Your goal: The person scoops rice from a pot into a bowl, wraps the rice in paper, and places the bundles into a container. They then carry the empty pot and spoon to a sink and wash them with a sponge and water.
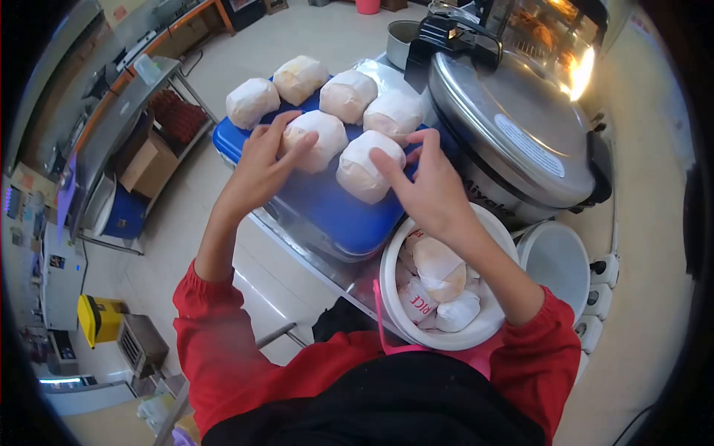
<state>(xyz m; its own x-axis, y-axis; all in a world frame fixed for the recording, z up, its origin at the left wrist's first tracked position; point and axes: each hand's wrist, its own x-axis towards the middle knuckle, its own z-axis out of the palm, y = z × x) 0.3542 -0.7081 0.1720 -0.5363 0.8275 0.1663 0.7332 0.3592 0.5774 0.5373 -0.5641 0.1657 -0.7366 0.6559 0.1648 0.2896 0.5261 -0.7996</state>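
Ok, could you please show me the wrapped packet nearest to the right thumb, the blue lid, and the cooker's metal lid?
Wrapped packet (362,171): head view, middle of its wrapping.
Blue lid (336,213): head view, bare top surface.
Metal lid (487,100): head view, bare top surface.

Both bare forearms (222,241) reach forward and angle inward, the left hand (262,167) and right hand (430,186) apart but near each other, each thumb spread opposite curved fingers (426,138) in a light, closed-in grip.
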